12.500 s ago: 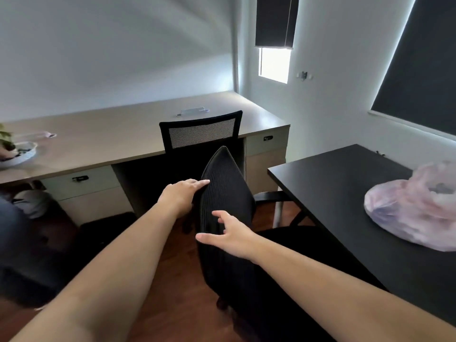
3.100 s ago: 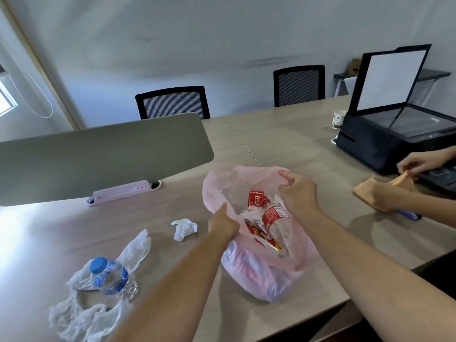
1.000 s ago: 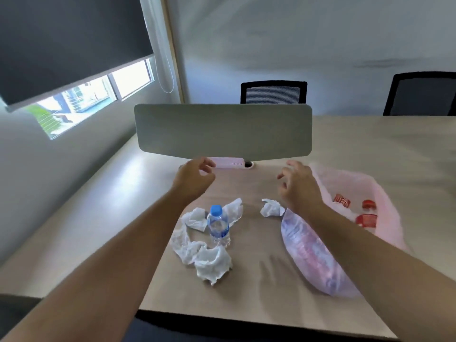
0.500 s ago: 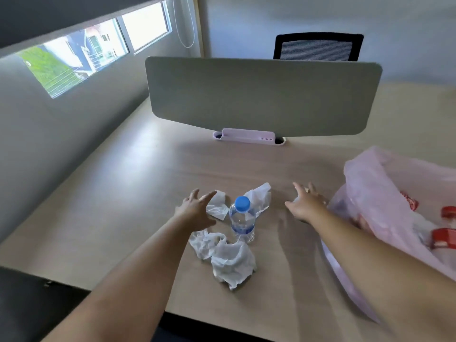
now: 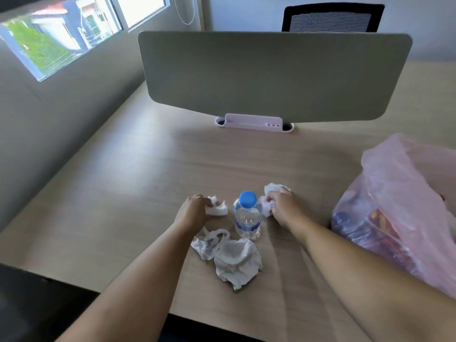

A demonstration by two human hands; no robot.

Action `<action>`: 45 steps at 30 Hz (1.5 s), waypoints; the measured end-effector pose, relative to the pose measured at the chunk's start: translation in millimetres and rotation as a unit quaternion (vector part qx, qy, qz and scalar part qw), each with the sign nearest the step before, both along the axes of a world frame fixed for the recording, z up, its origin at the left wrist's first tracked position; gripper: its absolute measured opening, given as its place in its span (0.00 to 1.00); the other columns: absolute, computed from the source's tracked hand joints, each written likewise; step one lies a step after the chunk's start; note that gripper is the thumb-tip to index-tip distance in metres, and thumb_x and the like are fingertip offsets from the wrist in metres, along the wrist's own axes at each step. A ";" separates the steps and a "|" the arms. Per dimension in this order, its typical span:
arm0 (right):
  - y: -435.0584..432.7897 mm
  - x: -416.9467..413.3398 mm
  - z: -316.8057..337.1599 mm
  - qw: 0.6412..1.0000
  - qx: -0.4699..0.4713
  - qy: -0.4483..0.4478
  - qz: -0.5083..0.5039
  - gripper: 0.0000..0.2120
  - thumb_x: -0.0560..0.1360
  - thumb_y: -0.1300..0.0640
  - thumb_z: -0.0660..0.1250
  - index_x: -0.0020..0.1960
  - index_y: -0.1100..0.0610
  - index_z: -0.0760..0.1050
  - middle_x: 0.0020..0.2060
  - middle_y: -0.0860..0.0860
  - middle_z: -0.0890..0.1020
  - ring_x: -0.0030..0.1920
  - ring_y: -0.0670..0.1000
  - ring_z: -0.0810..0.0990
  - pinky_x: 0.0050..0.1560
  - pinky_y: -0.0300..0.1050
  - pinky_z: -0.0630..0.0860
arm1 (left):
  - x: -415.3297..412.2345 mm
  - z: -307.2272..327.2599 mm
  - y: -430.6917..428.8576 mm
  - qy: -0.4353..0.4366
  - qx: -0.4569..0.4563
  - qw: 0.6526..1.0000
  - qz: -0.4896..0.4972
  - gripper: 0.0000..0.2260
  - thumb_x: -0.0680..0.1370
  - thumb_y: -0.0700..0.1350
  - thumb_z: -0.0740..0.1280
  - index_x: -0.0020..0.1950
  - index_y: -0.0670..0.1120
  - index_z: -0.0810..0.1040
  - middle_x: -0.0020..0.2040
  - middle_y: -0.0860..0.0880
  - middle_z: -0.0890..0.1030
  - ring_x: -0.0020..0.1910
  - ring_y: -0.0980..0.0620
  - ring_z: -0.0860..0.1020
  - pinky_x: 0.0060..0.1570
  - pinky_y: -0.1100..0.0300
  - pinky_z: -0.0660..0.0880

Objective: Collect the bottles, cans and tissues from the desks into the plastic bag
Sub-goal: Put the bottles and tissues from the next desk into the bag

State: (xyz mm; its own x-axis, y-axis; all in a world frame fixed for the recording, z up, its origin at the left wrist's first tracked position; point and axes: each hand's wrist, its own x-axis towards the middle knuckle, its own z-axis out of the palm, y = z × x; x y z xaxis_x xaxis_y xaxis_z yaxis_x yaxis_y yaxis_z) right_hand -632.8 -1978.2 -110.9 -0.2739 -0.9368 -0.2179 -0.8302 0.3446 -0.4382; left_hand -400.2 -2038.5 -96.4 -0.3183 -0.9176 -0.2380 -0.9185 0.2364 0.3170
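Note:
A small clear water bottle (image 5: 247, 219) with a blue cap stands upright on the wooden desk (image 5: 128, 183). My left hand (image 5: 193, 212) grips a crumpled white tissue (image 5: 217, 208) just left of the bottle. My right hand (image 5: 283, 206) grips another white tissue (image 5: 270, 193) just right of the bottle. Two more crumpled tissues lie in front of the bottle, a small one (image 5: 206, 244) and a larger one (image 5: 237, 259). The pink plastic bag (image 5: 404, 193) lies open at the right, with red-labelled bottles inside.
A grey desk divider (image 5: 271, 72) stands across the desk behind a pink tray (image 5: 253, 120). A black mesh chair (image 5: 330, 17) sits beyond it. A wall with a window (image 5: 61, 33) runs along the left. The desk's front edge is near my body.
Both hands have come down beside the bottle and closed on tissues, the left on the one left of the bottle, the right on the one to its right. My view has moved closer.

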 end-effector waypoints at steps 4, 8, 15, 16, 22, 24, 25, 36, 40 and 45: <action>14.8 -10.8 16.3 0.993 0.008 -0.080 -0.084 0.08 0.71 0.65 0.63 0.44 0.60 0.81 0.47 0.55 0.80 0.44 0.54 0.75 0.40 0.38 0.65 | 5.3 3.5 11.3 0.051 -0.014 0.995 0.082 0.09 0.68 0.33 0.65 0.41 0.41 0.84 0.41 0.42 0.82 0.44 0.42 0.80 0.37 0.61 0.69; 13.6 -14.8 55.1 0.990 -0.046 -0.081 -0.108 0.10 0.71 0.66 0.61 0.44 0.61 0.81 0.43 0.58 0.82 0.40 0.54 0.75 0.39 0.38 0.66 | 3.9 40.4 5.4 0.104 -0.066 0.987 0.098 0.09 0.68 0.32 0.65 0.41 0.39 0.85 0.38 0.40 0.82 0.42 0.43 0.80 0.38 0.62 0.70; 17.9 -31.5 166.9 0.970 -0.218 -0.051 -0.096 0.10 0.71 0.67 0.62 0.43 0.61 0.82 0.37 0.55 0.80 0.37 0.51 0.73 0.31 0.38 0.65 | -17.4 162.8 1.7 0.193 -0.166 0.964 0.077 0.10 0.68 0.32 0.63 0.39 0.40 0.85 0.33 0.43 0.79 0.36 0.48 0.76 0.37 0.64 0.66; 23.7 -38.3 182.8 0.963 -0.245 -0.042 -0.101 0.10 0.70 0.67 0.62 0.42 0.61 0.82 0.37 0.56 0.82 0.36 0.51 0.73 0.30 0.36 0.65 | -25.8 182.7 4.2 0.197 -0.179 0.962 0.063 0.11 0.68 0.32 0.64 0.40 0.41 0.85 0.35 0.43 0.81 0.37 0.48 0.76 0.38 0.64 0.66; 89.2 -91.8 257.6 0.932 -0.321 -0.026 -0.168 0.12 0.73 0.67 0.60 0.44 0.61 0.83 0.36 0.53 0.79 0.38 0.50 0.73 0.28 0.25 0.65 | -104.3 269.2 42.6 0.280 -0.236 0.930 -0.039 0.12 0.69 0.31 0.64 0.44 0.40 0.86 0.39 0.44 0.83 0.41 0.50 0.78 0.36 0.66 0.63; 113.4 -110.0 268.2 0.920 -0.338 -0.028 -0.196 0.11 0.73 0.67 0.61 0.45 0.61 0.83 0.36 0.52 0.78 0.38 0.49 0.74 0.28 0.23 0.66 | -137.6 284.4 67.2 0.315 -0.229 0.919 -0.068 0.12 0.70 0.31 0.64 0.45 0.40 0.86 0.42 0.44 0.84 0.42 0.52 0.78 0.38 0.66 0.66; 132.9 -121.6 272.9 0.914 -0.343 -0.027 -0.215 0.11 0.73 0.67 0.62 0.45 0.61 0.83 0.36 0.52 0.78 0.36 0.49 0.74 0.28 0.23 0.66 | -160.8 290.2 84.3 0.342 -0.214 0.911 -0.087 0.12 0.70 0.31 0.64 0.44 0.40 0.85 0.43 0.44 0.84 0.41 0.52 0.77 0.37 0.66 0.68; 220.2 -168.3 208.7 0.975 -0.107 0.035 -0.190 0.17 0.70 0.61 0.68 0.57 0.50 0.80 0.57 0.48 0.80 0.52 0.50 0.78 0.51 0.40 0.74 | -294.0 261.4 172.7 0.415 -0.131 0.879 -0.197 0.12 0.70 0.31 0.62 0.43 0.40 0.85 0.42 0.44 0.84 0.41 0.52 0.78 0.44 0.60 0.76; 226.9 -186.1 204.7 0.953 -0.056 0.169 -0.245 0.14 0.70 0.49 0.70 0.56 0.44 0.79 0.71 0.52 0.64 0.69 0.58 0.65 0.65 0.48 0.66 | -316.1 249.6 182.5 0.479 -0.141 0.853 -0.152 0.13 0.70 0.32 0.62 0.41 0.43 0.84 0.42 0.50 0.84 0.40 0.56 0.77 0.38 0.76 0.68; 235.0 -192.2 178.1 0.964 -0.025 0.012 -0.264 0.10 0.70 0.59 0.69 0.31 0.56 0.72 0.35 0.54 0.77 0.43 0.57 0.78 0.36 0.40 0.70 | -334.9 226.1 193.9 0.486 -0.164 0.849 -0.126 0.10 0.71 0.34 0.64 0.42 0.43 0.83 0.44 0.50 0.83 0.43 0.55 0.76 0.38 0.74 0.65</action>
